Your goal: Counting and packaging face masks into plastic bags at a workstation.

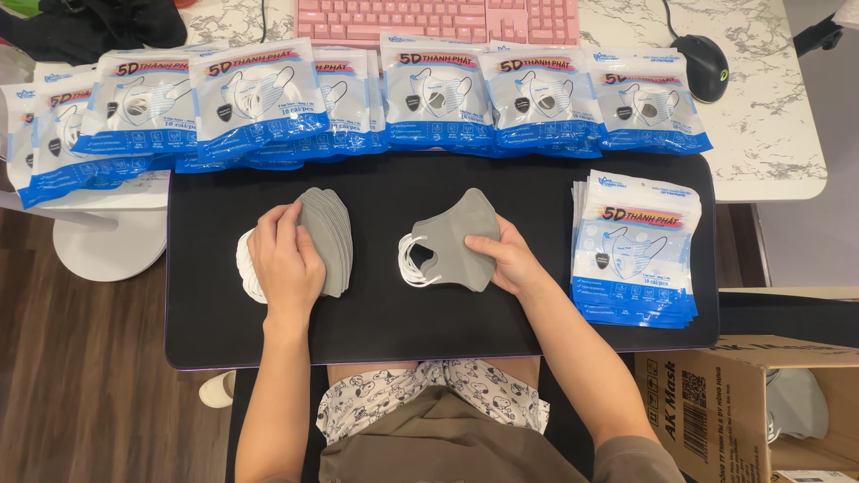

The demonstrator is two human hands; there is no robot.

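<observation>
My left hand (284, 259) rests on a fanned stack of grey face masks (328, 234) with white ear loops, lying on the left of a black mat (385, 313). To its right, a smaller stack of grey masks (455, 237) with white loops lies near the mat's middle. My right hand (506, 259) grips that small stack at its right edge, thumb on top.
A pile of empty blue-and-white mask pouches (637, 246) lies at the mat's right. A row of filled pouches (358, 103) lines the mat's far edge. Behind are a pink keyboard (438, 18) and a black mouse (702, 64). An open cardboard box (743, 402) stands at lower right.
</observation>
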